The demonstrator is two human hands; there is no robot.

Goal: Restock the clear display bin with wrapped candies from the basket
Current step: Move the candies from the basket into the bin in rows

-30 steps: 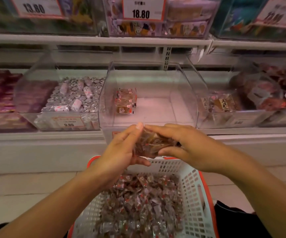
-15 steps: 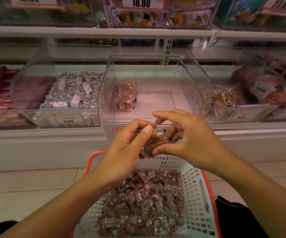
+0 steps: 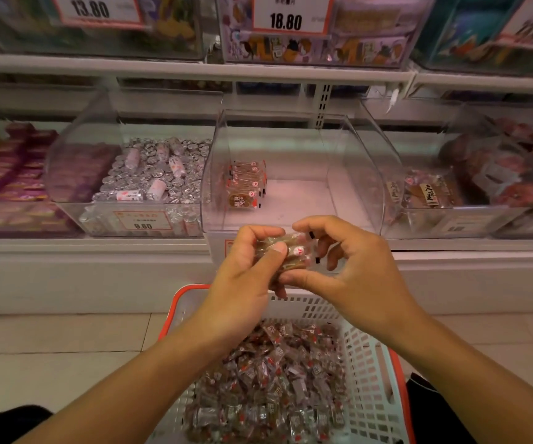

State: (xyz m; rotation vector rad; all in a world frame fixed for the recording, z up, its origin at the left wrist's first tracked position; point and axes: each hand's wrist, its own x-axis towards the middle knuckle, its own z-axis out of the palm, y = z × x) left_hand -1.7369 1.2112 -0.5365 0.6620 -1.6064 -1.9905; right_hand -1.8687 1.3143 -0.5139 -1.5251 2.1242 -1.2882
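Holding a small stack of wrapped candies (image 3: pixel 286 254) between them, both hands hover above the far rim of the basket (image 3: pixel 370 363), just in front of the clear display bin (image 3: pixel 348 161). The left hand (image 3: pixel 242 270) has its thumb pressed across the near face of the stack and its fingers curled behind it; the right hand (image 3: pixel 351 264) pinches the stack's lower edge with thumb and forefinger, its other fingers loosely bent and spread. Compared with half a second ago, the right fingers have fanned wider apart and the red-and-white round label on the top candy now faces up. A second ago both hands were wrapped more tightly round the stack.

Inside the bin, a short row of the same candies (image 3: pixel 246 184) stands on edge against the left wall; the rest of its white floor is bare. The white basket, rimmed in red, is heaped with more loose pieces (image 3: pixel 268 386).

To the left, another bin holds silver foil sweets (image 3: pixel 156 168) behind a tag reading 9.80 (image 3: pixel 142 221). To the right, brown packets with black Chinese characters (image 3: pixel 428 193) lie in a neighbouring bin. On the shelf above, price cards read 13.80 (image 3: pixel 90 9) and 18.80 (image 3: pixel 286 20). Both forearms reach in from the bottom corners.
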